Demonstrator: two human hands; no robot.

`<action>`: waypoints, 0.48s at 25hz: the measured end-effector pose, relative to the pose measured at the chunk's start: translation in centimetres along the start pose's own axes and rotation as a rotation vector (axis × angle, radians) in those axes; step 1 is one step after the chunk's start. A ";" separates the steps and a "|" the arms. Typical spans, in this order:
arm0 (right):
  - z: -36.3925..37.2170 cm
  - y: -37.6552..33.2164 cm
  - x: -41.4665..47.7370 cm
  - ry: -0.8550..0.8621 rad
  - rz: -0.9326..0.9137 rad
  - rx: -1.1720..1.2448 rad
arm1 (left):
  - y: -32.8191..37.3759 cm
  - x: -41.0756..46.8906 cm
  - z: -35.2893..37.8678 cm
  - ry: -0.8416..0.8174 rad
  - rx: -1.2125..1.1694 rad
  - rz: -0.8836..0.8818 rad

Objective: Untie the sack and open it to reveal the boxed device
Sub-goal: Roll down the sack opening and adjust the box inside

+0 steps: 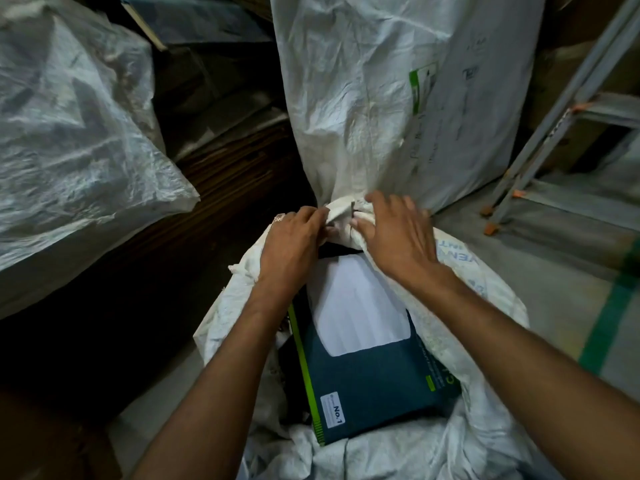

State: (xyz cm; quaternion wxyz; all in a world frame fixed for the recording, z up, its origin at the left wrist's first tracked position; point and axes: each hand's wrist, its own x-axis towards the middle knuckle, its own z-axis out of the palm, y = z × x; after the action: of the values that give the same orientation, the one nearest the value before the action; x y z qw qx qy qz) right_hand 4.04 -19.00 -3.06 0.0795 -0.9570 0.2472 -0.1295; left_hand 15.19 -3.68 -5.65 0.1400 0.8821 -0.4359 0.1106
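Note:
A white woven sack [481, 341] lies on the floor in front of me, its side spread apart. Inside it shows a dark blue box [374, 382] with a green stripe, a white picture panel and a "No. 1" label. The sack's far end is bunched into a knot [341, 211]. My left hand [294, 237] pinches the cloth at the knot's left side. Just right of the knot, my right hand [394, 233] rests on the bunched cloth with fingers spread, slightly blurred.
A tall white sack [398, 81] stands right behind the knot. Another large white sack [69, 126] lies at the left over dark boards. A metal ladder [561, 109] leans at the right. Grey floor with a green stripe [613, 323] lies to the right.

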 end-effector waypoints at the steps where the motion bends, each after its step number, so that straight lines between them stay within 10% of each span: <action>1: -0.4 -0.2 -2.1 0.104 0.033 -0.053 | 0.1 0.2 0.0 -0.010 0.019 -0.018; 12: -1.4 3.8 3.3 -0.090 0.323 0.335 | -2.0 2.6 0.0 -0.051 -0.003 -0.248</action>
State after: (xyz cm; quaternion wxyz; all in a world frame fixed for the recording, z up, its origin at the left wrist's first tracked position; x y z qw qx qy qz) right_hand 4.73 -24.06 -1.86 0.2678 -0.8831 0.3686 -0.1116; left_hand 18.29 -4.42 -5.10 0.1427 0.9316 -0.3269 0.0692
